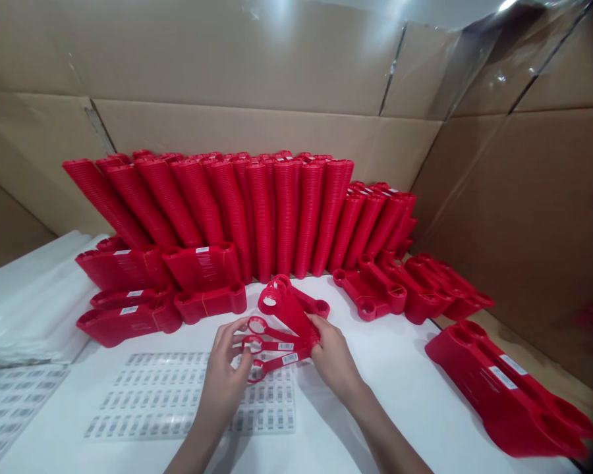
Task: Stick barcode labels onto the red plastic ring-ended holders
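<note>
My right hand grips one end of several thin red plastic pieces that fan out to the left, each with a ring at its end. My left hand has its fingers closed around the ringed ends of the lower pieces. White barcode labels show on two of the fanned pieces. Beneath my left hand lies a sheet of barcode stickers on the white table. Just behind the held pieces, another red piece rests on the table.
Tall stacks of red pieces stand along the cardboard wall. Shorter bundles lie at left, right and front right. Clear plastic bags and another sticker sheet are at far left.
</note>
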`<state>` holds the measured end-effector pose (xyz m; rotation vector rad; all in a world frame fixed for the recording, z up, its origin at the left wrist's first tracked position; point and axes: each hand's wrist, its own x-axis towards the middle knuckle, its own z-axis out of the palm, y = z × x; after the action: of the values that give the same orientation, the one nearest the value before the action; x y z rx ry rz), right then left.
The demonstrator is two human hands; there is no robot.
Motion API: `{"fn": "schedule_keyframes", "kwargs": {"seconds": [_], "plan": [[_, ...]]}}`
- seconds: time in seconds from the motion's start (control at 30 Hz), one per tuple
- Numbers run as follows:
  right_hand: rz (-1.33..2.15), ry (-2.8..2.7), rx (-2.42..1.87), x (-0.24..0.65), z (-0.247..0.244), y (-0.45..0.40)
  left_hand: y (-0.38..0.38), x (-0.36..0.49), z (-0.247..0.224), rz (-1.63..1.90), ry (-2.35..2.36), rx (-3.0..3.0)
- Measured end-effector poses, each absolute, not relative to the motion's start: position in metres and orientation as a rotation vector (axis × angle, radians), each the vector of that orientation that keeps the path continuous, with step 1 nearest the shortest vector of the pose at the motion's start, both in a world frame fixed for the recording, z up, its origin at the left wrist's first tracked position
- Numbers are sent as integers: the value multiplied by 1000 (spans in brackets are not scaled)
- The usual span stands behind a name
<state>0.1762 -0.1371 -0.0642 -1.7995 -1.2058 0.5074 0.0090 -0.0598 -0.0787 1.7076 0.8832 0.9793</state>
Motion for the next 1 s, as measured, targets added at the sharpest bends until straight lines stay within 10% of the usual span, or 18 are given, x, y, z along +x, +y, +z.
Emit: {"fn": "schedule_keyframes", "kwargs": {"seconds": [0.47, 1.0], "plan": [[644, -1282, -1630, 177, -69, -135, -52, 7, -89, 432, 784, 1540], [1211, -1265, -1509, 162, -71, -143, -49, -1, -77, 1190, 854, 1898]]}}
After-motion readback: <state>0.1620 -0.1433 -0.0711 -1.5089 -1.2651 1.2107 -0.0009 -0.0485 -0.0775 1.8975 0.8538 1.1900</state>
